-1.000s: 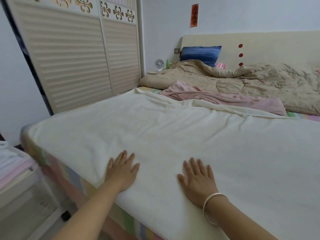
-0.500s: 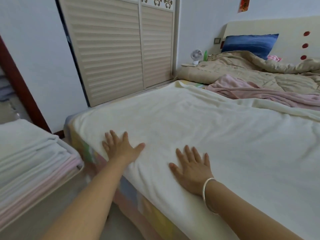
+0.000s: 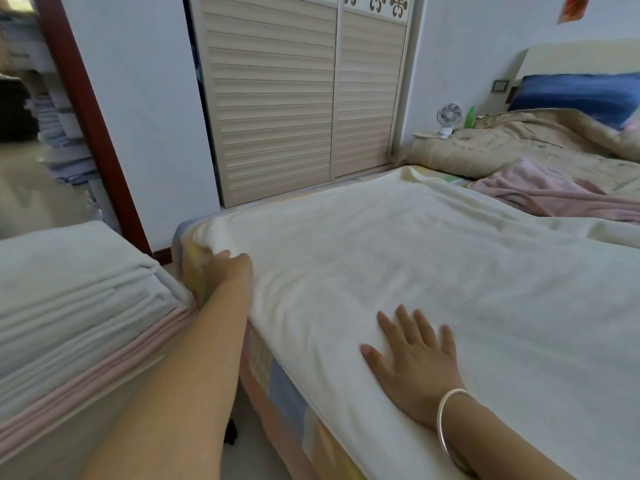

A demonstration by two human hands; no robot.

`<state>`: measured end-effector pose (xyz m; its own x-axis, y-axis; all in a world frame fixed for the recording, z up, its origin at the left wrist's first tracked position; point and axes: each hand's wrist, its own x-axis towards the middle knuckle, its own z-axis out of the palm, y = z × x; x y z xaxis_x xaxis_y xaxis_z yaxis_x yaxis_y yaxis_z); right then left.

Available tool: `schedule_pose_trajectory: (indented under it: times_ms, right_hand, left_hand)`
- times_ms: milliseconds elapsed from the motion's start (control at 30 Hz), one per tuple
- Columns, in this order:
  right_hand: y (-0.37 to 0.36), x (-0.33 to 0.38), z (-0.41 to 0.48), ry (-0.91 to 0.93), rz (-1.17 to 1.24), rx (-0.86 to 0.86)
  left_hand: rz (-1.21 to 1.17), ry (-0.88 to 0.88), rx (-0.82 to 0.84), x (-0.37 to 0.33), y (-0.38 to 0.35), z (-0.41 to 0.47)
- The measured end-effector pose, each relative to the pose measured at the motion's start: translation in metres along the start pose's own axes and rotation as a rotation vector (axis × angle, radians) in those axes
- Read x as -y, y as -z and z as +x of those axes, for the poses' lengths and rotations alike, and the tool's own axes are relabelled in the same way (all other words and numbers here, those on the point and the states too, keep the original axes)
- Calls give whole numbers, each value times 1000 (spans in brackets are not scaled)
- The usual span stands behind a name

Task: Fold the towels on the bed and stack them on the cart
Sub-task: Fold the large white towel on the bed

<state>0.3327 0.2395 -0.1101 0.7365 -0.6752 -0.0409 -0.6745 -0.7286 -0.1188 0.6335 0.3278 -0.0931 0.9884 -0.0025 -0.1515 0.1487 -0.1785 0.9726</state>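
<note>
Left hand (image 3: 232,269) is at the near left corner of the bed (image 3: 277,375), fingers curled on the corner of the cream towel (image 3: 415,271). The cloth bunches up just above the knuckles. Fingertips are hidden under the fold, so I cannot tell exactly how the grip sits. The left forearm runs down along the bed's side.

Right hand (image 3: 414,362) lies flat on the same towel near its front edge, palm down, fingers straight and spread, gripping nothing. A silver bangle (image 3: 450,427) sits on that wrist.

The cream towel is spread flat over the near part of the bed, with light creases. Its front edge lies along the mattress edge, and a patchwork sheet shows below it.

A stack of folded towels (image 3: 69,306) sits just beside the bed's corner on the left, white layers on top and pink ones at the bottom. What carries the stack is mostly out of view.

Farther up the bed, a pink towel (image 3: 554,192) lies crumpled, touching the cream towel's far edge. Behind it are a tan quilt (image 3: 519,147) and a blue pillow (image 3: 571,95) against the headboard. A small white fan (image 3: 449,117) stands on the bedside shelf. Slatted wardrobe doors (image 3: 294,98) stand beyond the bed, with a red-brown door frame (image 3: 90,116) to their left.
</note>
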Motion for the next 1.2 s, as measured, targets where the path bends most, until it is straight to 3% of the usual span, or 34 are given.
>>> schedule_pose_trajectory:
  times_ms: [133,167,300,367,433,567,700,833,1000,1133,1200]
  right_hand:
    - [12,-3,-5,-20,222,-72]
    - [19,-3,-5,-48,424,-103]
    - [60,-28,-15,-358,1682,-95]
    - [78,-62,-29,-513,1974,-23]
    - [87,-99,-51,-612,1934,50]
    - [80,-194,-116,-834,1476,-35]
    - [88,-275,-207,-856,1193,-117]
    - [126,-349,-352,-950,1311,-439]
    - [116,-468,-546,-1156,1168,-645]
    - [95,-524,-678,-1339,1130,-704]
    - [86,-545,-705,-1347,1110,-669]
  left_hand:
    - [207,-504,159,-11,-29,-55]
    - [267,-640,237,-11,-38,-78]
    - [338,-1017,647,-5,-59,-194]
    - [365,-1172,831,3,-54,-256]
    - [394,-1271,1003,13,-43,-310]
    - [391,-1238,1304,32,-34,-408]
    - [317,-925,1560,32,-31,-511]
    - [430,-651,1919,23,-41,-627]
    - [479,-752,1824,38,-76,-773]
    - [421,-747,1720,61,-85,-881]
    - [446,-857,1639,71,-88,-921]
